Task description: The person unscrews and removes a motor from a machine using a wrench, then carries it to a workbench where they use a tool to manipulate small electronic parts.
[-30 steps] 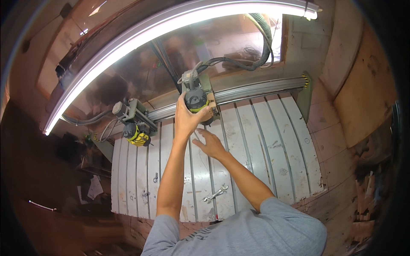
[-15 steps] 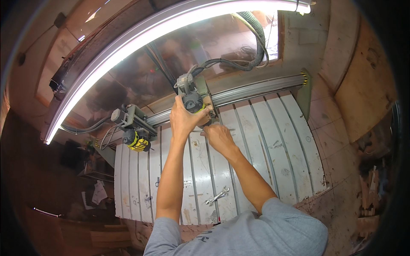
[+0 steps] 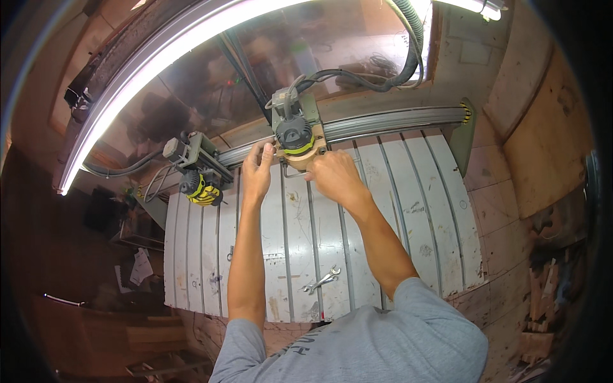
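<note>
Up at the far edge of the slotted white machine bed (image 3: 408, 210), both bare hands were gathered under the router head (image 3: 294, 134), a grey motor with a dark cap and a yellow band, mounted on the aluminium gantry rail (image 3: 396, 122). The left hand (image 3: 257, 169) sat just left of the router's base, its fingers curled and its fingertips touching the tan mounting plate (image 3: 311, 152) under the motor; whether it pinched anything small could not be told. The right hand (image 3: 334, 176) lay just right of the same base, closed in a loose fist with the knuckles up, its fingers wrapped round something at the underside of the router that was hidden from view. A thin bent wire or tube (image 3: 290, 172) hung between the two hands, below the plate.

A second router (image 3: 199, 186), yellow and black, hung from the rail well to the left, apart from both hands. An open-ended wrench (image 3: 321, 279) lay flat on the bed near the person's grey shirt (image 3: 357, 345), between the forearms and well clear of the hands. Black cables and a ribbed hose (image 3: 408, 38) looped away from the router toward the back wall, under the long bright tube light (image 3: 153, 60).
</note>
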A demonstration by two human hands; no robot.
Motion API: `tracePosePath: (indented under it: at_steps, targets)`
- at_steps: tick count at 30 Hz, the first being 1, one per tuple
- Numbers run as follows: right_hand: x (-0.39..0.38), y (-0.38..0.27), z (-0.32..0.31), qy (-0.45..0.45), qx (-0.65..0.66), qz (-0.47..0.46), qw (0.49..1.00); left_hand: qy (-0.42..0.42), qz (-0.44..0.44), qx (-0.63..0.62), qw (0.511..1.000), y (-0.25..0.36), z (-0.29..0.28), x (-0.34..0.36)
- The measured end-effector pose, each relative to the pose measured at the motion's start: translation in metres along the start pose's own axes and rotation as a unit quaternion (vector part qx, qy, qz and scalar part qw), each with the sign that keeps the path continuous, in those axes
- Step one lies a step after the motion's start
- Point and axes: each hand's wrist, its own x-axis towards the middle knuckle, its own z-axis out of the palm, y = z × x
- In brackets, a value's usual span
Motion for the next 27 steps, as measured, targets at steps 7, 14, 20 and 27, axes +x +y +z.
tracePosePath:
  at_steps: [7, 14, 20, 27]
  targets:
    - [0.003, 0.003, -0.008, 0.022, 0.008, -0.027, 0.999, 0.006, 0.121, 0.201, 0.972, 0.029, 0.02, 0.002]
    - [0.013, 0.007, -0.016, -0.031, 0.008, -0.032, 0.999, 0.023, 0.066, 0.314, 0.947, 0.064, 0.047, 0.017]
    - [0.011, 0.002, -0.019, 0.011, -0.006, -0.057, 0.998, 0.004, 0.122, 0.317, 0.941, 0.054, 0.039, 0.026]
    - [0.007, 0.007, -0.011, -0.003, 0.012, -0.039, 0.999, -0.018, 0.128, 0.307, 0.943, 0.063, 0.031, 0.029]
